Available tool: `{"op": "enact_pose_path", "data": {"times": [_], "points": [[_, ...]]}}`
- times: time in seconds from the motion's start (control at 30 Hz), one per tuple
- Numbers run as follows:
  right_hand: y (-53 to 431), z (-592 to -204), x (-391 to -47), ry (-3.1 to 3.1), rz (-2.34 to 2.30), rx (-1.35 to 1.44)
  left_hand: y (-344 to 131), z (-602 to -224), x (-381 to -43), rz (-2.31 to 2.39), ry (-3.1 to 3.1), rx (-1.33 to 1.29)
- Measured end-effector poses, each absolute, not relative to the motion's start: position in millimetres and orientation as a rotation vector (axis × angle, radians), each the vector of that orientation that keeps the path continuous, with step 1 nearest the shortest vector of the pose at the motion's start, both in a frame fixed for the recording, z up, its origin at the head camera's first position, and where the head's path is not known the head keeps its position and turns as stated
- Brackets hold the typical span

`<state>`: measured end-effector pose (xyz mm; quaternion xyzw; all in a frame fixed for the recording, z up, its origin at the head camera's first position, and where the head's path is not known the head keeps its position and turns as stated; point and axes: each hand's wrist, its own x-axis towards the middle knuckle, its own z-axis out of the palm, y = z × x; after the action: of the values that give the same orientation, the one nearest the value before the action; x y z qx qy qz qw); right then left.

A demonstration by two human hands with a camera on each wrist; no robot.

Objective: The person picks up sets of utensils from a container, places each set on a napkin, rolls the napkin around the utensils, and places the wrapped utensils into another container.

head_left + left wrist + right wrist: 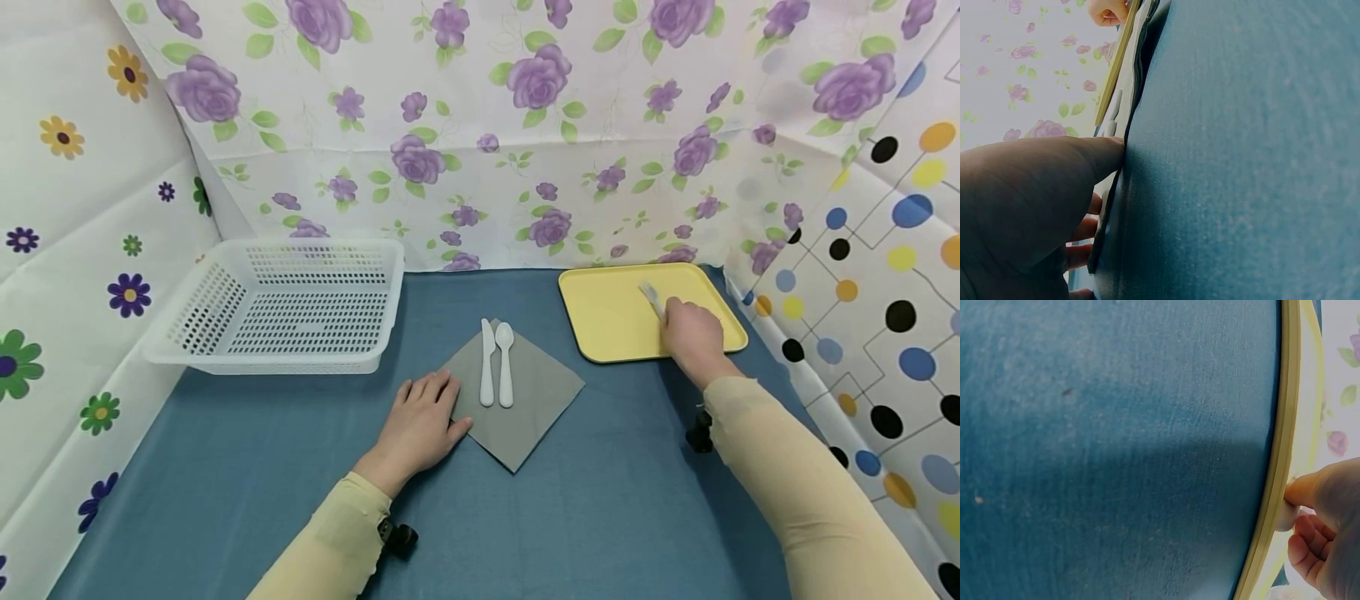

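A folded grey napkin (536, 408) lies like a diamond on the blue tablecloth. On it a white knife (487, 367) and a white spoon (506, 367) lie side by side, handles toward me. My left hand (420, 421) rests at the napkin's left edge, fingers spread and the thumb on its lower left side. Over the yellow tray (607, 321) at the right, my right hand (693, 333) grips the handle of a white fork (651, 296), tines pointing away and left. In the right wrist view, the fork's handle end (1286, 515) shows below the thumb.
A white perforated plastic basket (277, 367) stands at the back left. Flowered cloth (480, 108) hangs behind the table, and patterned cloths flank both sides. Blue tablecloth (585, 525) spreads between the arms at the front.
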<state>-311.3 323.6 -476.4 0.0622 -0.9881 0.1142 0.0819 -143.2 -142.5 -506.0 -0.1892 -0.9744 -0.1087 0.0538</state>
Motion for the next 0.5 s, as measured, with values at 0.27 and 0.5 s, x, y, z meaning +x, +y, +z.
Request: {"op": "enact_pose_path", "data": {"times": [0.27,0.5], "points": [[323,-476,-309,-2.956,0.342,0.221,-141,-503,-142,-0.339,-2.967,-0.578],[321,-473,-308,-2.938,0.371,0.239,-139,-495,-139,-0.325,-2.968,-0.569]]}}
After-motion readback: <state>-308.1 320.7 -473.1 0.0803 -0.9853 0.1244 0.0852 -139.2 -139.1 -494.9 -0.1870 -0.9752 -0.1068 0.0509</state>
